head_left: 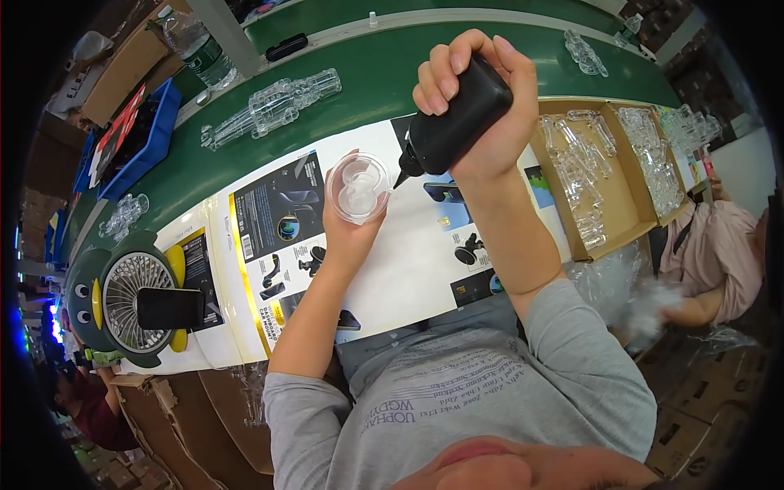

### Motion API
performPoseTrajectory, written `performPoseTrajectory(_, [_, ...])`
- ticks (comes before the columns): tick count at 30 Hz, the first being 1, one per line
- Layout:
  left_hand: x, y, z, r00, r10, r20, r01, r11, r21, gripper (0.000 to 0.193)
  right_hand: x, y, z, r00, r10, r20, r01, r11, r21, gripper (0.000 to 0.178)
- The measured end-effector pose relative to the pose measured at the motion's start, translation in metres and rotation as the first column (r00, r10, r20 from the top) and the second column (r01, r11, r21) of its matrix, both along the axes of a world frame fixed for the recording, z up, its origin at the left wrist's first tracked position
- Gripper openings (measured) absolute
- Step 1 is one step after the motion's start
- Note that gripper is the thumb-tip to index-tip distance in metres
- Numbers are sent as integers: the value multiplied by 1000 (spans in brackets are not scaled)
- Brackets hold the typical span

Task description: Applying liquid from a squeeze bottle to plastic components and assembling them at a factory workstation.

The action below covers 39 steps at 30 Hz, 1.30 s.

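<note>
My left hand (354, 237) is closed around a small clear plastic cup (333, 194), held over the printed sheet. Inside the cup are several round translucent shapes; I cannot tell what they are. My right hand (510, 106) grips a black squeeze bottle (459, 114), raised and tilted so its narrow pointed nozzle aims down and left. The nozzle tip is just to the right of the cup's rim, seemingly apart from it. No liquid shows at the tip.
A printed sheet (416, 298) covers the near green table (392, 94). An open cardboard box (584, 245) of clear plastic parts stands right. Left are a penguin-shaped fan (135, 304), a phone (170, 309) and a blue tray (167, 135). A clear assembled piece (273, 106) lies behind. Another person (719, 257) sits right.
</note>
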<state>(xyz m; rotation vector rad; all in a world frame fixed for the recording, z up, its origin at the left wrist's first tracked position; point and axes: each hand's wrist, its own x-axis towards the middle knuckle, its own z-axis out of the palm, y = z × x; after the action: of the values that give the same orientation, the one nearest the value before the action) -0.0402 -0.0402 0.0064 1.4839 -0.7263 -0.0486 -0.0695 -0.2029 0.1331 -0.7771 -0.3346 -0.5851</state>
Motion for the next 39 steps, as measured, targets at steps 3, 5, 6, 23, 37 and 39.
performPoseTrajectory(3, [0,0,-1,1000,2,2,-2,1000,3,59,1,1,-1,1000,7,-2,-7,1000,-11,37])
performPoseTrajectory(5, [-1,-1,2,1000,4,14,-3,1000,-17,59,1,1,-1,1000,7,-3,-7,1000,-20,37])
performPoseTrajectory(6, [-1,-1,2,1000,3,14,-3,1000,-17,59,1,1,-2,1000,11,-2,-11,1000,-21,37])
performPoseTrajectory(23, [-1,-2,3,999,20,39,-20,1000,-8,59,3,1,-3,1000,16,7,-16,999,-48,36])
performPoseTrajectory(37, [-3,-1,5,994,57,90,-63,996,64,60,3,-2,-4,1000,-9,-9,9,999,-53,36])
performPoseTrajectory(39, [-3,-2,5,992,63,113,-72,995,73,60,3,-1,-4,1000,-24,-10,24,998,-52,36])
